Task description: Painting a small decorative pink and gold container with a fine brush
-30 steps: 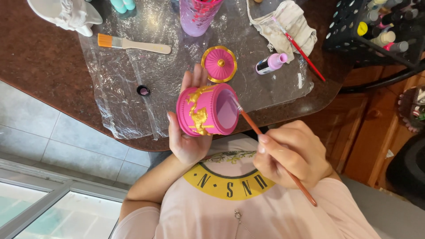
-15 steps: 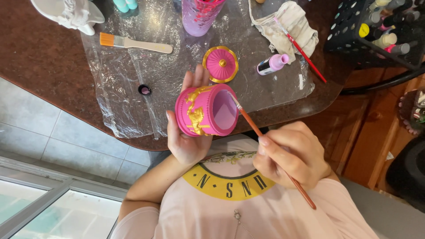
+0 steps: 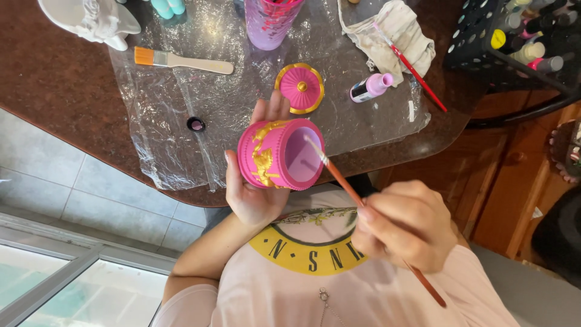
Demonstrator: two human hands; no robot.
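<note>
pink round pot [image 3: 275, 154] in left hand [image 3: 253, 194], right hand [image 3: 405, 224] w/ thin brush [image 3: 345, 178].

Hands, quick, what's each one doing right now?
Left hand: holding the pink and gold trinket box.
Right hand: closed on the paintbrush.

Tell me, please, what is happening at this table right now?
A person's left hand cradles a pink round box with gold trim, tipped on its side. The right hand holds a thin brush with its tip inside the box's lilac interior. The matching lid lies on plastic sheeting beside a small paint bottle.
</note>
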